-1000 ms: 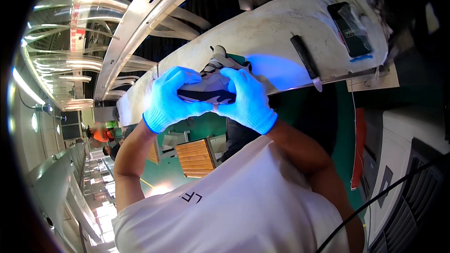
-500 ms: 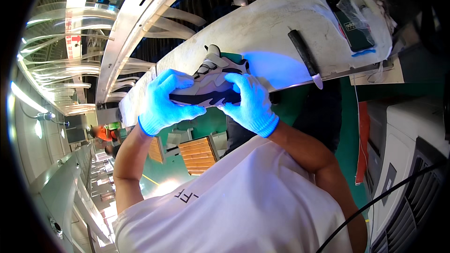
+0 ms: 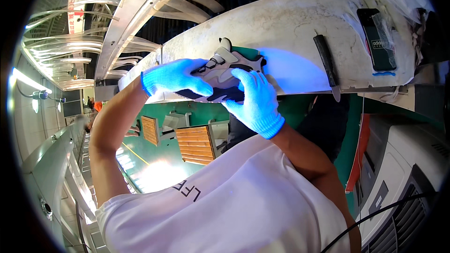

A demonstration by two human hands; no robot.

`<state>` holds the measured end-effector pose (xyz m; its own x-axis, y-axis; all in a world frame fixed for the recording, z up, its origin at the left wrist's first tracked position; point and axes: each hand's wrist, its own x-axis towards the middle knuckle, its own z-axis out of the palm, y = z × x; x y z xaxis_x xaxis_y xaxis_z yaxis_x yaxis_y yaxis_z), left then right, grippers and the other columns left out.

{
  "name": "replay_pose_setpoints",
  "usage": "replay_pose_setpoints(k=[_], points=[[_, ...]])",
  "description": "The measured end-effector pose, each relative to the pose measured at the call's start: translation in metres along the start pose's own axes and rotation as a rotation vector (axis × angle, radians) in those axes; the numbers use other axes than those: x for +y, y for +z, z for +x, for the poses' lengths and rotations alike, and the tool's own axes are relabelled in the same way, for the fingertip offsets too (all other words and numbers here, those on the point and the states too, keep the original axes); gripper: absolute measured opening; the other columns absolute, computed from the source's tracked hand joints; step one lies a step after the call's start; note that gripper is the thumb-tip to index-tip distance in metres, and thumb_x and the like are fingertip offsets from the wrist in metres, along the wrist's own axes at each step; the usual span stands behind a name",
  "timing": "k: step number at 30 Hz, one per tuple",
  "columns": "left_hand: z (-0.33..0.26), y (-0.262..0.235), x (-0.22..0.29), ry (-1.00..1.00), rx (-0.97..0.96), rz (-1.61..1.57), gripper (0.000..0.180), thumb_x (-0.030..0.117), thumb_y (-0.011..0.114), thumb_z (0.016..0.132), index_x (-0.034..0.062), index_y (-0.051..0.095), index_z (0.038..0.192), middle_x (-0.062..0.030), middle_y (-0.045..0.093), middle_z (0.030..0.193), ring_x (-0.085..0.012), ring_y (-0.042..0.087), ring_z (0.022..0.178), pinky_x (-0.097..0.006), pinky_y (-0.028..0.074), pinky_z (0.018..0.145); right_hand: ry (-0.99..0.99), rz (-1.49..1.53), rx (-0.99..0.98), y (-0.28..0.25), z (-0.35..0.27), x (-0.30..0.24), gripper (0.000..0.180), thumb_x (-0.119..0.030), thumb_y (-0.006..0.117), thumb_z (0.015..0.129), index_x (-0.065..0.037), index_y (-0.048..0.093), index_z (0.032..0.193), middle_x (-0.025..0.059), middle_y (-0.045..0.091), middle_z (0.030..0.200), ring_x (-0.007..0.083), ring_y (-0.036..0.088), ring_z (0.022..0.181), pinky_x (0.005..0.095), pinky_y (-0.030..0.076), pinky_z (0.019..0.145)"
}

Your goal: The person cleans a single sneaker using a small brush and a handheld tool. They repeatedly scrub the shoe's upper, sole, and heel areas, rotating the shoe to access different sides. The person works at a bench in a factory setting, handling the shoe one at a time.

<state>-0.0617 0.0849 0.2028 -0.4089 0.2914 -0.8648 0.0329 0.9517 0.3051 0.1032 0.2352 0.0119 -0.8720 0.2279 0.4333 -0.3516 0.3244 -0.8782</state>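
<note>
A grey sneaker (image 3: 226, 72) with a black-and-grey sole, pale laces and a green collar lining is held on its side over the near edge of the pale work surface. My left hand (image 3: 177, 78), in a knit glove glowing blue under the light, wraps over the toe end, thumb along the sole side. Gloved the same way, my right hand (image 3: 255, 100) grips the heel half, its fingers on the side of the upper and its thumb near the sole. Part of the toe is hidden beneath the left glove.
A patch of blue light falls on the work surface (image 3: 290, 14) right of the sneaker. Further right lie a black-handled knife (image 3: 326, 58) and a dark green, phone-shaped object (image 3: 383, 55) under clear plastic. Wooden-topped stools (image 3: 196, 144) stand on the green floor behind.
My left hand has shifted from the sole side to over the toe and laces, its forearm swinging up. The right hand's fingers have bent more. The view has turned slightly.
</note>
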Motion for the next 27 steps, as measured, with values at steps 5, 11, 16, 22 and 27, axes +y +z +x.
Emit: replay_pose_setpoints(k=[5,11,16,22,27], points=[[0.018,0.009,0.002,-0.019,0.037,0.135,0.085,0.037,0.101,0.078,-0.0031,0.066,0.145,-0.0188,0.077,0.131,-0.0275,0.073,0.118,-0.038,0.055,0.108,-0.005,0.0,-0.049,0.002,-0.001,0.002,0.091,-0.025,0.102,0.073,-0.007,0.053,0.148,0.0184,0.065,0.119,0.0396,0.068,0.109,0.0515,0.059,0.081],[0.017,0.011,0.025,-0.081,0.083,0.261,0.085,0.045,0.102,0.073,-0.0042,0.071,0.136,-0.0218,0.079,0.124,-0.0316,0.075,0.113,-0.041,0.057,0.102,0.103,-0.028,-0.061,0.002,-0.005,-0.001,0.093,-0.032,0.104,0.074,-0.009,0.053,0.149,0.0195,0.064,0.122,0.0407,0.068,0.11,0.0518,0.061,0.083],[0.018,0.016,0.031,-0.107,0.142,0.305,0.09,0.047,0.104,0.071,-0.0043,0.07,0.137,-0.0211,0.079,0.124,-0.0313,0.076,0.109,-0.04,0.058,0.1,0.144,-0.039,-0.027,-0.005,0.005,-0.003,0.092,-0.033,0.108,0.067,-0.011,0.06,0.142,0.0113,0.063,0.109,0.0316,0.067,0.1,0.0467,0.057,0.083],[0.028,0.024,0.027,-0.114,0.207,0.442,0.109,0.071,0.097,0.068,-0.0079,0.069,0.138,-0.0273,0.077,0.13,-0.0368,0.076,0.118,-0.042,0.059,0.103,0.17,-0.01,-0.099,-0.007,0.014,0.0,0.091,-0.034,0.108,0.066,-0.012,0.061,0.141,0.0129,0.067,0.115,0.033,0.07,0.105,0.0476,0.06,0.087],[0.035,0.037,0.05,-0.244,0.231,0.537,0.113,0.076,0.092,0.067,-0.0104,0.069,0.136,-0.0271,0.079,0.126,-0.0386,0.078,0.112,-0.042,0.061,0.099,0.205,-0.047,-0.202,-0.004,0.014,-0.004,0.091,-0.033,0.104,0.071,-0.011,0.057,0.146,0.0175,0.067,0.124,0.0403,0.072,0.111,0.052,0.063,0.084]])
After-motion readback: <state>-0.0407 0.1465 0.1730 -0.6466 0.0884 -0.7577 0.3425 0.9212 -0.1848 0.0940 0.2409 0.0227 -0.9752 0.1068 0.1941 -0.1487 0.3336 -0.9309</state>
